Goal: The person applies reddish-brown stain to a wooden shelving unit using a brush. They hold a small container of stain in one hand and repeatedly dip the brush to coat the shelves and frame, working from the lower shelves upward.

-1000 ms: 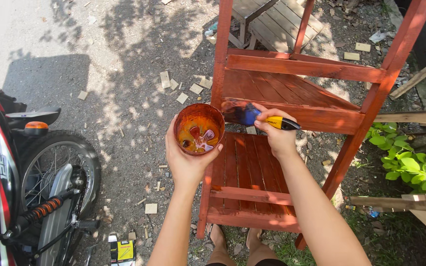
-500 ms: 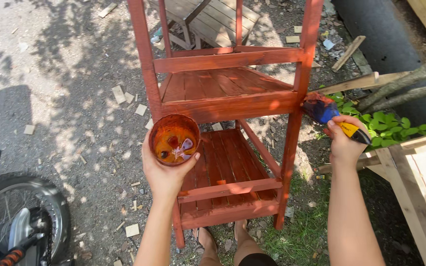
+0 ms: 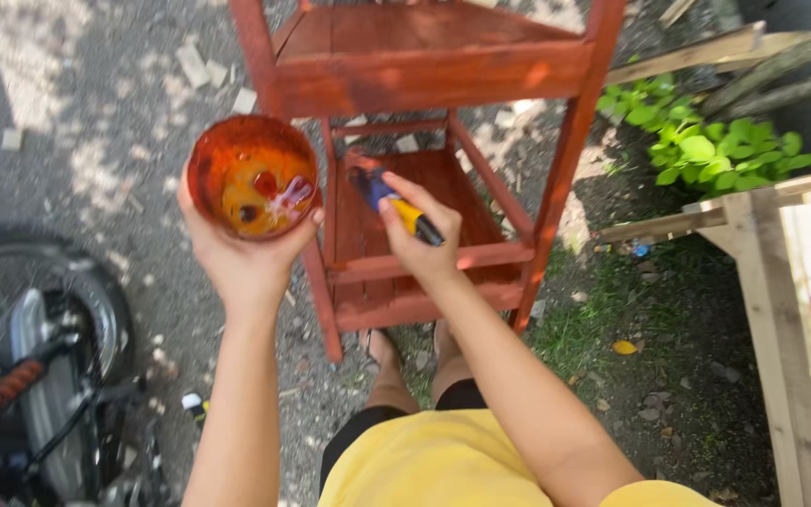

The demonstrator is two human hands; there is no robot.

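A shelf rack (image 3: 424,75) stands on the ground in front of the person, whose feet (image 3: 410,352) rest just before its lower shelf (image 3: 424,202). The left hand (image 3: 241,258) holds a bowl (image 3: 252,176) to the left of the rack. The right hand (image 3: 421,239) holds a brush (image 3: 391,202) above the lower shelf. A motorbike wheel (image 3: 39,329) lies at the far left, well apart from the rack. Plants (image 3: 706,150) grow to the right, behind a bare wooden frame (image 3: 781,310) at the right edge.

Glossy stained wooden shelf (image 3: 424,70), translucent plastic cup (image 3: 252,176), bare pale rough timber frame (image 3: 781,272)
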